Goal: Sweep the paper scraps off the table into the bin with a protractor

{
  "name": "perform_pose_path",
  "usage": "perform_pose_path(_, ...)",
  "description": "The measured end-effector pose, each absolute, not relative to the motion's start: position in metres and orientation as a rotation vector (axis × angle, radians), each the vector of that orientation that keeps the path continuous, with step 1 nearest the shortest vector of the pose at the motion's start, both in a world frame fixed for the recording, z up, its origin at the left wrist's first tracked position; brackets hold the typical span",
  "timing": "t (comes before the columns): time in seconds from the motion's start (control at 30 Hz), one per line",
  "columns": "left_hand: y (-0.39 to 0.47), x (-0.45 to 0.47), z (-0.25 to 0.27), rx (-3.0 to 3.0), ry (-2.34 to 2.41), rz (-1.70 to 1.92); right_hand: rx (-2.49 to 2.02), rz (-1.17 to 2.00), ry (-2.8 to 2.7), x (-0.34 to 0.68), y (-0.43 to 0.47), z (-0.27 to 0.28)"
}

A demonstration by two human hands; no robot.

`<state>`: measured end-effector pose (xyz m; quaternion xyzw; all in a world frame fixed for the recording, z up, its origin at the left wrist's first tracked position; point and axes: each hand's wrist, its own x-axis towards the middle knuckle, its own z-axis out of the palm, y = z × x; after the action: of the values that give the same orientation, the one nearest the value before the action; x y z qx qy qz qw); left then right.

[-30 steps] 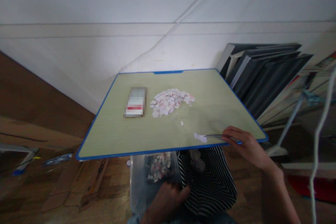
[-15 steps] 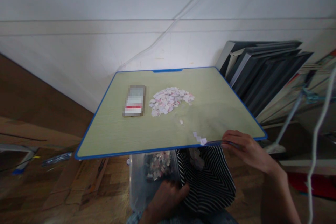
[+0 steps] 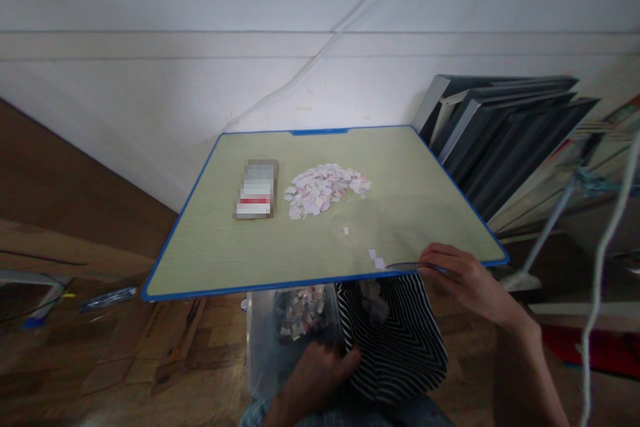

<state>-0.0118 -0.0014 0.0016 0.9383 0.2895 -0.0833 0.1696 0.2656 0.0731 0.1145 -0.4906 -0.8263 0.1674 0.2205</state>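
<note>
My right hand (image 3: 457,273) is closed on thin, dark tweezers (image 3: 403,265) over the front edge of a pale green tabletop with a blue rim (image 3: 210,295). Their tip points left, close beside two small paper pieces (image 3: 379,263). Farther back lies a heap of small white and pinkish paper squares (image 3: 323,190), with a single square (image 3: 346,231) in front of it. Below the table, my left hand (image 3: 320,373) has its fingers curled and thumb pointing right, between a clear plastic bin (image 3: 257,360) and a black-and-white striped bag (image 3: 405,353). Its fingertips are hidden.
A blurred-out rectangular object (image 3: 256,190) lies on the table's left. Paper scraps (image 3: 305,313) fill part of the bin. Dark panels (image 3: 515,140) lean against the wall at right. A white cord (image 3: 607,247) hangs at far right; flattened cardboard (image 3: 140,347) lies on the floor.
The paper piece at the table's front edge beside the tweezers is no longer there. My right hand and the tweezers have shifted slightly left and up. My left hand stays about where it was.
</note>
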Motion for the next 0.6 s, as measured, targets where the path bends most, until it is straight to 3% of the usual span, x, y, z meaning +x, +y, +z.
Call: perform_pose_path(0.6, -0.0011, -0.0123, -0.0011, 2.683, 0.804, -0.227, -1.332, 0.433, -2.271, 0.2638, 0.0759, 0.1163)
